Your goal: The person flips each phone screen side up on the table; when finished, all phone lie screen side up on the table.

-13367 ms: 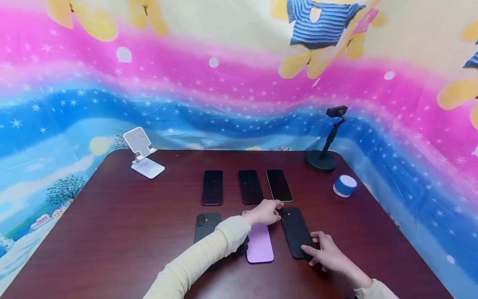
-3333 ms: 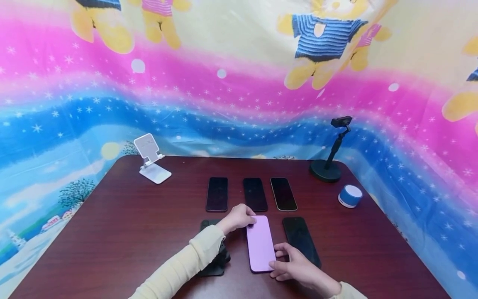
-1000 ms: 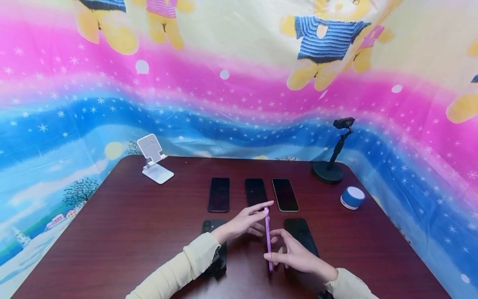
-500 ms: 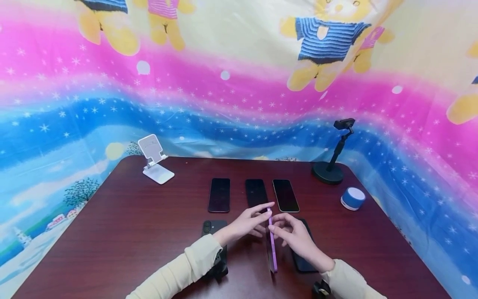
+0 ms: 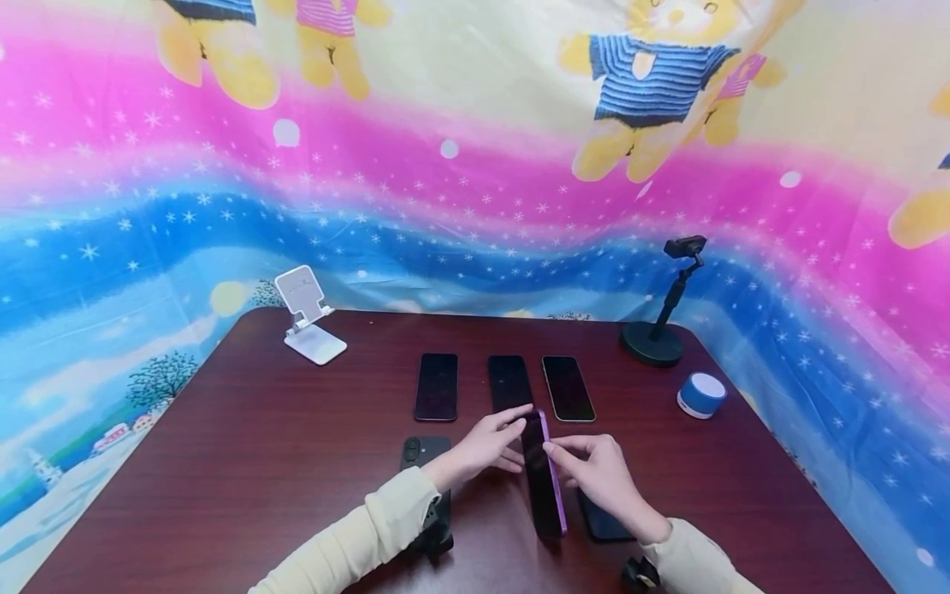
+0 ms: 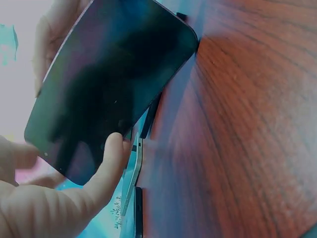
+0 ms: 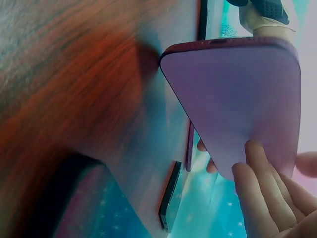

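A purple phone [image 5: 544,487] is held up on its long edge, tilted, its dark screen showing in the head view. My left hand [image 5: 482,448] grips its far end, the thumb lying on the screen side in the left wrist view. With thumb and fingers my right hand [image 5: 603,477] pinches its right edge. Fingers of that hand touch the purple back [image 7: 237,94] in the right wrist view. A black phone [image 5: 607,521] lies partly hidden under my right hand. Beneath my left wrist lies another dark phone [image 5: 430,447], back up with its camera bump showing.
Three phones lie screen up in a row farther back: a left one [image 5: 436,388], a middle one [image 5: 510,381] and a right one [image 5: 568,389]. A white phone stand [image 5: 315,342], a black stand [image 5: 653,342] and a blue-white round device [image 5: 701,396] stand around them.
The right-hand black phone has been turned from back up to screen up. The purple phone, earlier lying back up, was raised onto its edge and turned; my right hand moved up its edge.
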The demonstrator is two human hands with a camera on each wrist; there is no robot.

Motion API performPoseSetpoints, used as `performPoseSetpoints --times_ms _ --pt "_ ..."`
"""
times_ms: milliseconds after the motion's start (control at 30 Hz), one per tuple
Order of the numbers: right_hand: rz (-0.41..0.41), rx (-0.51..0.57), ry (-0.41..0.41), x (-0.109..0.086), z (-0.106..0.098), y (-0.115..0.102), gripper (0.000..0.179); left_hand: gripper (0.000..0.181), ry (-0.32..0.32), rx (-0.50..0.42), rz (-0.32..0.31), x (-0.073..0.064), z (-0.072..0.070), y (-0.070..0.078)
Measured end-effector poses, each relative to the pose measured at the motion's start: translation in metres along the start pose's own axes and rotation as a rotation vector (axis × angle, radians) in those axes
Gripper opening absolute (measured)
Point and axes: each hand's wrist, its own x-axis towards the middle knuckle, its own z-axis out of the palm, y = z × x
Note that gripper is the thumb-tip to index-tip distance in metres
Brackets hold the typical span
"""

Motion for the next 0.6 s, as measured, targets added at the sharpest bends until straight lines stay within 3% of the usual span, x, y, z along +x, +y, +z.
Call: performPoseSetpoints --times_ms 133,400,600 --pt "-0.003 0.002 0.021 0.0 -0.001 0.003 0.028 0.044 0.047 -0.049 -0.017 0.001 -0.003 -0.006" --pt "0.033 0.033 0.025 -0.001 -0.005 0.009 0.026 0.04 0.108 -0.045 -0.005 -0.001 -0.012 -0.01" --pt "0.09 0.003 0.032 -0.001 -0.006 0.016 0.022 0.043 0.112 -0.04 -0.006 -0.005 -0.016 -0.008"
